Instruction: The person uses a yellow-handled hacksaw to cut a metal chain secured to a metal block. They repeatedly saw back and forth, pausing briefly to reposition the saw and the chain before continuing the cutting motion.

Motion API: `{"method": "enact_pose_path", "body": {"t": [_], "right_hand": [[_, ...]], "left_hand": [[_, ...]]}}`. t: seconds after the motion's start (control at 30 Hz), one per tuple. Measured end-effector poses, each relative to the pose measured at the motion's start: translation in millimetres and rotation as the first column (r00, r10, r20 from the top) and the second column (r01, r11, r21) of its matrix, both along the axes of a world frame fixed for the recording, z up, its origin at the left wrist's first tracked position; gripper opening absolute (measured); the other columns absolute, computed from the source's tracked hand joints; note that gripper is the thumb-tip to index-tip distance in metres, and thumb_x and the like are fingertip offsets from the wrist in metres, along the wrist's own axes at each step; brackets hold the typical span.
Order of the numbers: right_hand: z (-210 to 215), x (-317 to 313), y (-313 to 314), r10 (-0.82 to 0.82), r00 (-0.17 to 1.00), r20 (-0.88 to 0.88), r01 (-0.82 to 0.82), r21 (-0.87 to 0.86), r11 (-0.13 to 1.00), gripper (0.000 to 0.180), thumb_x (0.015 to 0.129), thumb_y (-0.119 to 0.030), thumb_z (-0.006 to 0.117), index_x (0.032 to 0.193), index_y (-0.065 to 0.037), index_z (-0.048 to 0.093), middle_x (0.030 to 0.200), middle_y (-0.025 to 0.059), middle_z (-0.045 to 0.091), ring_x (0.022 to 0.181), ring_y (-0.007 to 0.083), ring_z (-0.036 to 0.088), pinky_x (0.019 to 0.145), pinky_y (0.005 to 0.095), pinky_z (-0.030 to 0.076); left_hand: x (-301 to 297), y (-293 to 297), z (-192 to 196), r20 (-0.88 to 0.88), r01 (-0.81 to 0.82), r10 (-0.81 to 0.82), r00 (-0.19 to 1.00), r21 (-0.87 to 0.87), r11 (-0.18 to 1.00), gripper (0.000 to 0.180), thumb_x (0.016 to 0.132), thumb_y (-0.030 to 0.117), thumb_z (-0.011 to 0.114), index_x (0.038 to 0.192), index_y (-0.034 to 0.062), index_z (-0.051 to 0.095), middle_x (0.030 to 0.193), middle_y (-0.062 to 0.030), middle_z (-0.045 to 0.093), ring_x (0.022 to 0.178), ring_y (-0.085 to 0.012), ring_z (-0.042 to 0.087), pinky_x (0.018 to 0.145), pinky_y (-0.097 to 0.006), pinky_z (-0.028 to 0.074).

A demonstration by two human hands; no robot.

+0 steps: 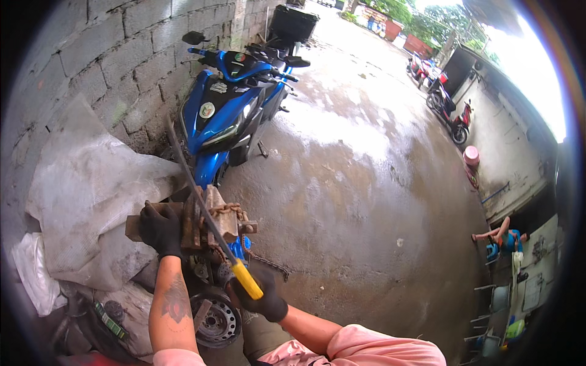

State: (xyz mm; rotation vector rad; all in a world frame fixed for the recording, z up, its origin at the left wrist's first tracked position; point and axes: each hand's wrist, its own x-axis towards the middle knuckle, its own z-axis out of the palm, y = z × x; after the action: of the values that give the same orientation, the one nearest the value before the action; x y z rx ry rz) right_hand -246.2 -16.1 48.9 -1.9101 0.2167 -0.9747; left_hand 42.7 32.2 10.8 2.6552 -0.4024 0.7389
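Left hand [160,230] on a block [137,227], long tool [186,163] passing over the vise [227,221].
Left fingers clasp the block, apparently steadying it at the vise; the right hand [268,299], partly hidden, grasps the yellow handle [247,279], seemingly to angle the tool.

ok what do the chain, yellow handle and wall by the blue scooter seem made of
Chain: probably steel, rough and rust-brown.
Yellow handle: perhaps plastic or tape-wrapped, smooth and evenly coloured.
Wall: likely concrete block, matte grey with visible joints.
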Motion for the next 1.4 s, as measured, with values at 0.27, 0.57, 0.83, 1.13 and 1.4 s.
{"method": "enact_pose_path", "body": {"t": [0.27, 0.57, 0.83, 1.13, 1.4], "right_hand": [[-7, -83, 11, 0.012, 0.997, -0.075, -0.010, 0.030, 0.999, 0.028, 0.081, -0.008, 0.080, 0.106, -0.004, 0.071, 0.088, 0.0149, 0.069, 0.073, 0.0351, 0.068, 0.067, 0.0391, 0.053], [26, -51, -21, -0.069, 0.991, -0.111, 0.069, -0.007, 0.998, 0.009, 0.084, -0.005, 0.078, 0.086, -0.005, 0.069, 0.069, 0.0095, 0.062, 0.058, 0.0258, 0.064, 0.057, 0.0340, 0.050], [10, -115, 20, -0.079, 0.979, -0.188, 0.070, -0.054, 0.996, 0.015, 0.077, -0.006, 0.079, 0.089, -0.007, 0.069, 0.075, 0.0131, 0.063, 0.062, 0.0345, 0.063, 0.056, 0.0411, 0.049], [5, -167, 11, -0.017, 0.962, -0.273, 0.017, -0.004, 1.000, 0.014, 0.076, -0.007, 0.075, 0.086, -0.002, 0.067, 0.070, 0.0092, 0.062, 0.057, 0.0246, 0.063, 0.056, 0.0330, 0.048], [-4, -145, 0, 0.043, 0.964, -0.261, -0.056, -0.042, 0.998, 0.013, 0.073, -0.005, 0.076, 0.083, -0.008, 0.069, 0.071, 0.0105, 0.064, 0.059, 0.0325, 0.064, 0.055, 0.0397, 0.051]], "left_hand": [[2, 0, -5, 0.009, 0.023, -0.023, 1.000, -0.006, 1.000, 0.053, 0.092, 0.039, 0.059, 0.125, -0.0026, 0.063, 0.115, -0.0224, 0.069, 0.103, -0.0395, 0.068, 0.088, -0.051, 0.053], [15, -6, -8, -0.135, -0.060, 0.060, 0.989, 0.007, 0.998, 0.058, 0.086, 0.045, 0.058, 0.125, 0.0019, 0.065, 0.111, -0.0235, 0.071, 0.100, -0.0425, 0.069, 0.088, -0.054, 0.053], [7, 0, 1, -0.185, -0.129, 0.135, 0.973, 0.044, 0.991, 0.060, 0.085, 0.044, 0.057, 0.128, 0.0034, 0.063, 0.119, -0.0221, 0.069, 0.110, -0.0416, 0.066, 0.091, -0.054, 0.052], [13, 3, -8, -0.109, -0.097, 0.099, 0.989, 0.025, 0.995, 0.057, 0.086, 0.044, 0.059, 0.122, 0.0012, 0.065, 0.108, -0.0233, 0.071, 0.098, -0.0420, 0.070, 0.086, -0.054, 0.054], [24, 15, -14, -0.040, -0.118, 0.119, 0.992, 0.011, 0.993, 0.055, 0.088, 0.047, 0.060, 0.121, 0.0038, 0.067, 0.107, -0.0215, 0.072, 0.098, -0.0411, 0.070, 0.084, -0.054, 0.055]]}}
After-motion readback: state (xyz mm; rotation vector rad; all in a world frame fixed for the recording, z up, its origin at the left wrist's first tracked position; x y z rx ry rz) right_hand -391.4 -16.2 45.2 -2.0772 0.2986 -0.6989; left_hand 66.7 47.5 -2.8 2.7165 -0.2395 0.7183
